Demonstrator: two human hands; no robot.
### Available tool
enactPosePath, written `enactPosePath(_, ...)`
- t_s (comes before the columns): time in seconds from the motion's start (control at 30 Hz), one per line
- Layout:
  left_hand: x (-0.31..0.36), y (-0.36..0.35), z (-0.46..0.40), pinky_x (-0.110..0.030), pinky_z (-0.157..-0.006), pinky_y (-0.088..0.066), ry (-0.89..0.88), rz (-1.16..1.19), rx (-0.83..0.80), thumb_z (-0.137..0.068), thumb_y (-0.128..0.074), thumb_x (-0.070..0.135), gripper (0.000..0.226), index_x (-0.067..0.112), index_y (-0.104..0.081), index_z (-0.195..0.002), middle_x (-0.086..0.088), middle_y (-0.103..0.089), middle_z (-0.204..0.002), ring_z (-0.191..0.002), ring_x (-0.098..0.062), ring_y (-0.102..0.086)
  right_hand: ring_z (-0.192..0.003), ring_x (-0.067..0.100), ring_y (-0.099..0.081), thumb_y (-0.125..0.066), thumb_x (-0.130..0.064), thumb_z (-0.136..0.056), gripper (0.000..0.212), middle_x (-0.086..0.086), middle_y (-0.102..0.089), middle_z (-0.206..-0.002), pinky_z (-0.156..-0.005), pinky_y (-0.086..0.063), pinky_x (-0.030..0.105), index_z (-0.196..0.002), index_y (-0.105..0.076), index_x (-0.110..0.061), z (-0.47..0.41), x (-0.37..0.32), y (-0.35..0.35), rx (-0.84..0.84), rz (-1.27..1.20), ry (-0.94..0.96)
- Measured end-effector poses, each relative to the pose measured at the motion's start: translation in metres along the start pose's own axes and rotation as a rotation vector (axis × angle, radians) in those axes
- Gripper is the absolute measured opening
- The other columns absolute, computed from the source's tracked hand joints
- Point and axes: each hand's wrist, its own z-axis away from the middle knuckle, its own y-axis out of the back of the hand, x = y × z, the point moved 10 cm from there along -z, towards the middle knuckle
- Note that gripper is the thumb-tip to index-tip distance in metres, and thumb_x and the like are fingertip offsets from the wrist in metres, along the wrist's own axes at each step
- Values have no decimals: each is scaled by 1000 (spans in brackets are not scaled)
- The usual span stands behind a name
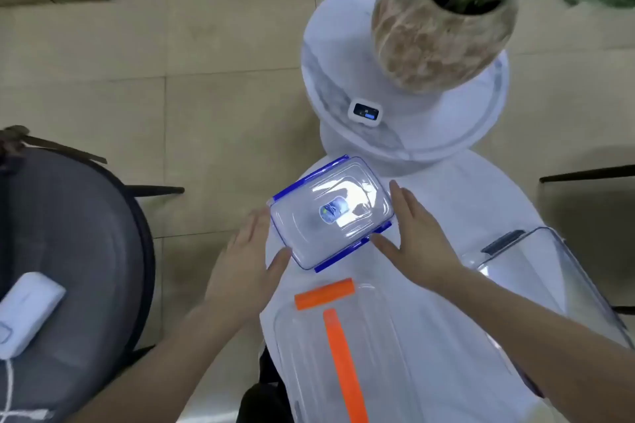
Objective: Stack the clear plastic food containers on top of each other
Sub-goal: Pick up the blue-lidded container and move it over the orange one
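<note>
Flanking the smallest of three clear containers, two bare hands sit on either side of it above a white round table (481,203). The blue-clipped container (331,213) is lidded, has a small label at the centre of its lid, and lies toward the far left part of the table top, turned at an angle. The left hand (245,257) is open with fingers extended, its thumb at the container's near left corner and its fingers alongside the left short edge. The right hand (417,237) is likewise open and flat, fingers along the right short edge and thumb near the lower blue clip; whether either hand presses the plastic cannot be told. One orange-clipped container (347,350) lies nearest the camera, just beside the blue one and apart from it. One grey-clipped container (549,271) stands at the right edge of the table. Beyond, one potted plant (443,27) and one small white device (365,112) rest on a second round white table (330,55). At left, one grey chair (79,251) carries one white power pack (27,311).
</note>
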Motion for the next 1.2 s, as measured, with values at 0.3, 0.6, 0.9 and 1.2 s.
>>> enactPosePath(0.3, -5, -22, -48, -33, -92, -47, 33, 27, -55, -81, -80, 41, 103, 21, -18, -161, -6, -35, -158, -126, -26, -55, -121, 31, -50, -77, -32, -87, 110, 11, -40, -147, -95, -50, 40, -161, 3, -29, -45, 5, -19, -163, -21, -33)
enactPosePath(0.6, -13, -36, -63, -29, -85, -41, 167, 160, -134, -71, -91, 28, 129, 29, 0, -163, -16, -48, -141, -119, -31, -55, -89, 28, -56, -80, -27, -85, 121, 10, -45, -110, -78, -47, 34, -156, 17, -43, -57, 19, -33, -227, -29, -131)
enactPosePath(0.9, -6, -34, -57, -36, -99, -49, 239, 288, -134, -77, -87, 11, 124, 32, 2, -163, 2, -57, -146, -126, -30, -58, -90, 34, -60, -79, -30, -86, 121, 15, -51, -105, -81, -55, 44, -149, 21, -56, -55, 21, -34, -254, -31, -215)
enactPosePath(1.2, 1, -32, -54, -39, -100, -50, 243, 285, -139, -80, -84, 10, 118, 29, -1, -162, -1, -57, -146, -124, -31, -60, -79, 30, -60, -77, -32, -88, 121, 14, -49, -105, -74, -57, 41, -150, 25, -51, -55, 19, -31, -287, 92, -260)
